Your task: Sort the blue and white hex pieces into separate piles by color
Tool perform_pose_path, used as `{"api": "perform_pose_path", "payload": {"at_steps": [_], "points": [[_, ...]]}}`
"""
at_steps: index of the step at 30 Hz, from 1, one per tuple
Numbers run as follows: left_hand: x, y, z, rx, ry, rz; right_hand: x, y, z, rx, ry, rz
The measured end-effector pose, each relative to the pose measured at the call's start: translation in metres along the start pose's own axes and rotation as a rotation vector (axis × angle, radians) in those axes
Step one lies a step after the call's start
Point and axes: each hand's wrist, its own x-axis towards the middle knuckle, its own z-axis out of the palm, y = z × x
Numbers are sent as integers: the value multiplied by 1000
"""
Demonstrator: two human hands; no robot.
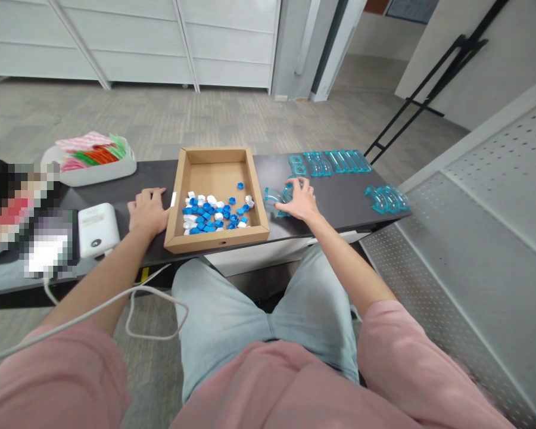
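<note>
My left hand (pixel 148 213) rests on the dark table against the left side of a shallow cardboard box (pixel 214 241), fingers stretched out and holding nothing. Inside the box lie many small blue and white hexagonal pieces (pixel 209 221), mostly toward its near side. To the right of the box, my right hand (pixel 302 201) curls its thumb and fingers around a clear teal plastic piece (pixel 274 195), which the fingers partly cover. Beyond that hand, a row of similar curved teal pieces (pixel 339 161) runs along the table's far edge. More teal pieces (pixel 388 199) lie together at the right end.
A white tray (pixel 99 174) of colourful strips stands at the far left. Nearer are a white device (pixel 99 229) and a blurred-out screen (pixel 51 244). A white cable (pixel 156 290) loops over my left forearm. A perforated panel (pixel 464 238) stands at the right.
</note>
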Motion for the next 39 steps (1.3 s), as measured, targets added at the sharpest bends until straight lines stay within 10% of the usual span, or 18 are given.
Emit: {"api": "perform_pose_path", "payload": {"at_steps": [8, 18, 25, 32, 39], "points": [[-2, 0, 3, 3, 30, 13, 34, -8, -10, 213, 95, -55], [1, 1, 8, 34, 44, -40, 86, -169, 31, 68, -77, -395], [-2, 3, 6, -18, 59, -28, 128, -200, 64, -44, -285, -465], [-6, 4, 0, -40, 35, -1, 117, -152, 31, -11, -141, -556], [-5, 5, -3, 32, -9, -16, 78, 22, -46, -132, 52, -229]]}}
